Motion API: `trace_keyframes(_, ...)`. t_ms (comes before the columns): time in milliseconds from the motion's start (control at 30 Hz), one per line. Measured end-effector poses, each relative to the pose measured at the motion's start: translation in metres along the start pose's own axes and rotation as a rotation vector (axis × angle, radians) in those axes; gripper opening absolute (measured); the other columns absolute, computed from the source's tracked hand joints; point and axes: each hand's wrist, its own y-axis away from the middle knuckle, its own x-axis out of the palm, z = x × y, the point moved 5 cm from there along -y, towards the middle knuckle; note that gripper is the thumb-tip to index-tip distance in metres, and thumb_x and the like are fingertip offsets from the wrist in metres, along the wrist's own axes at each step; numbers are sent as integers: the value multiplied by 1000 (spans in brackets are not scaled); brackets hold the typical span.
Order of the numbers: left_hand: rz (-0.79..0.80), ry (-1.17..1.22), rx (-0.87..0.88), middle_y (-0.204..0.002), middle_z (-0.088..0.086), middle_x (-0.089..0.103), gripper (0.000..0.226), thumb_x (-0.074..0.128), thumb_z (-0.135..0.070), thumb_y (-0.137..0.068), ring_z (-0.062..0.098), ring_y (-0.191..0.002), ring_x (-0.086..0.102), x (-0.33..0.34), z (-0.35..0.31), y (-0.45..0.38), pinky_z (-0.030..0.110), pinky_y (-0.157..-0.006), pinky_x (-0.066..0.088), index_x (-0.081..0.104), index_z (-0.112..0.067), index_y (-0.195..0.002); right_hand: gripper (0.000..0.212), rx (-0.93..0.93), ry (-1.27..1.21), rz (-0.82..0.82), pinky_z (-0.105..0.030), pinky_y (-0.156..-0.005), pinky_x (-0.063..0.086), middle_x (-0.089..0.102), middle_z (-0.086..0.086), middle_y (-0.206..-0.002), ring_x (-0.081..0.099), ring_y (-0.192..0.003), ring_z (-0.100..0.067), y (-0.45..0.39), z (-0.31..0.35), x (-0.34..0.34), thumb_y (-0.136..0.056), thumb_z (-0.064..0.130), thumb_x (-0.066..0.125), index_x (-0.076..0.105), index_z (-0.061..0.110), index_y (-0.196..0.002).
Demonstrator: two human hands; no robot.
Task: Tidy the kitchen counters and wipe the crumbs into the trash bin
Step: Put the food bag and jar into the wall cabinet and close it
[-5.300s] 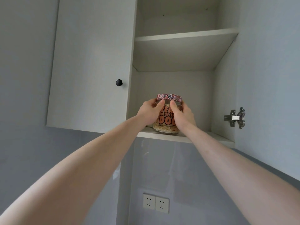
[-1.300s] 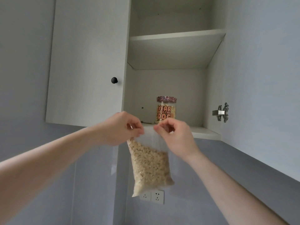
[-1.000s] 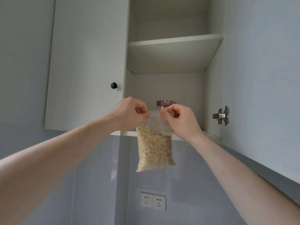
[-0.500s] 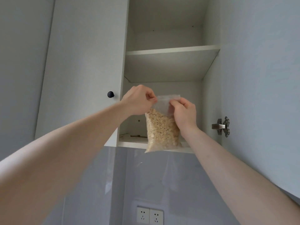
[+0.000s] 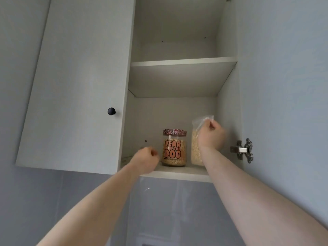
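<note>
A clear plastic bag of oats point(image 5: 195, 148) stands upright on the bottom shelf point(image 5: 177, 172) of the open wall cabinet, at the right. My right hand point(image 5: 211, 135) pinches the bag's top edge. Left of the bag stands a glass jar point(image 5: 174, 148) with a patterned lid and the words "YEAR OF THE DOG", also on that shelf. My left hand point(image 5: 146, 161) is curled into a loose fist and holds nothing, just left of the jar at the shelf's front edge.
The left cabinet door point(image 5: 79, 82) is closed and has a black knob point(image 5: 111, 111). The right door point(image 5: 284, 86) stands open with its metal hinge point(image 5: 244, 150) showing. An upper shelf point(image 5: 182, 61) spans the cabinet. Grey wall panels lie below.
The bag went from hanging between both hands in front of the cabinet to standing on the bottom shelf beside the jar. My left hand let go and drew back to the left.
</note>
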Motion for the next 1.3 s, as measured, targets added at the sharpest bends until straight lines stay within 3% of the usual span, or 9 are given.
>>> trace_keyframes(133, -25, -28, 6, -115, -3, 65, 39, 48, -44, -92, 19, -101, 60, 11, 8, -10, 36, -90, 52, 61, -24, -124, 21, -64, 96, -1, -28, -66, 45, 70, -1, -90, 62, -77, -19, -2, -31, -3, -99, 27, 56, 76, 21, -97)
trace_keyframes(300, -38, -85, 29, -96, -6, 67, 31, 48, -44, -92, 16, -89, 62, 15, 15, -22, 34, -82, 53, 66, -27, -110, 26, 54, 130, -87, -33, -75, 43, 71, -7, -102, 64, -94, -32, -12, -46, -7, -102, 28, 46, 68, 16, -98)
trace_keyframes(400, -37, -94, 41, -93, -6, 68, 30, 47, -43, -92, 16, -87, 63, 17, 15, -24, 35, -82, 55, 68, -27, -106, 28, 13, 93, -144, -34, -87, 46, 71, -7, -114, 64, -105, -30, -13, -43, -9, -103, 25, 45, 70, 16, -111)
trace_keyframes(533, -30, -110, 37, -91, -5, 67, 28, 47, -43, -94, 17, -87, 62, 17, 13, -20, 36, -84, 55, 68, -26, -102, 28, -94, 50, -126, -33, -86, 50, 73, -8, -107, 66, -101, -28, -15, -40, -11, -98, 10, 46, 73, 12, -105)
trace_keyframes(767, -18, -125, 29, -96, -3, 68, 31, 46, -44, -93, 20, -89, 62, 17, 11, -15, 34, -82, 54, 69, -27, -104, 26, -189, 304, 23, -33, -86, 48, 71, -2, -110, 65, -102, -26, 1, -31, -9, -94, 10, 53, 74, 20, -106)
trace_keyframes(967, -73, -104, 30, -95, -2, 68, 27, 46, -33, -90, 22, -87, 62, 14, 9, -10, 30, -72, 49, 70, -28, -102, 22, -365, 395, 367, -25, -76, 52, 59, 14, -110, 59, -86, -3, 43, -6, -3, -95, 14, 56, 68, 28, -106)
trace_keyframes(1100, -245, -82, 85, -90, -7, 70, 24, 46, -31, -88, 22, -83, 64, 7, 8, 2, 34, -75, 56, 69, -30, -95, 21, -408, 613, 580, -39, -93, 50, 55, 15, -117, 61, -100, -13, 72, -12, -4, -94, 27, 57, 65, 34, -112)
trace_keyframes(1233, -436, -68, 295, -100, -13, 65, 17, 47, -30, -94, 18, -93, 61, 10, 7, 31, 34, -74, 49, 62, -31, -100, 23, -585, 700, 628, -38, -95, 41, 56, 13, -119, 61, -105, -18, 111, -16, -21, -97, 27, 50, 63, 33, -115)
trace_keyframes(1300, -455, -63, 473, -111, -10, 64, 19, 47, -29, -97, 19, -105, 60, 23, 13, 62, 36, -88, 47, 60, -26, -111, 27, -657, 700, 617, -39, -99, 37, 58, 11, -122, 59, -110, -19, 133, -20, -37, -96, 25, 48, 63, 30, -118)
